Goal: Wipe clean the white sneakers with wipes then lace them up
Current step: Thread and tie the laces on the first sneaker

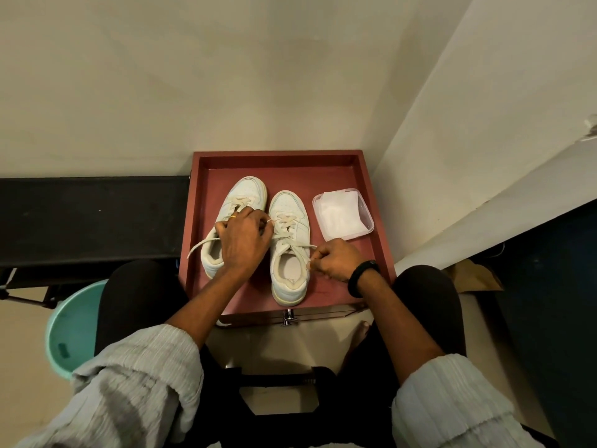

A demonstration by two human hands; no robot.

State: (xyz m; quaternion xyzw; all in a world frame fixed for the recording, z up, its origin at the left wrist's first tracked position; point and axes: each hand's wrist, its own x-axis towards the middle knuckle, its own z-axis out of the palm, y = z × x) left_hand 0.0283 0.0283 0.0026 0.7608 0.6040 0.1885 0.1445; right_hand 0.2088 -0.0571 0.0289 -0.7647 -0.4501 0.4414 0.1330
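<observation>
Two sneakers (258, 234) in red tray (371, 176), wipes (339, 213) in tub (366, 218)

left hand (244, 239): fingers curled, knuckles up | right hand (336, 258): fingers pinched, wrist bent inward

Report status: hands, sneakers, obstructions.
Left hand and right hand each pinching a lace end. Both sneakers on red tray, lacing underway. Wipes tub alongside, nothing in the way.
</observation>
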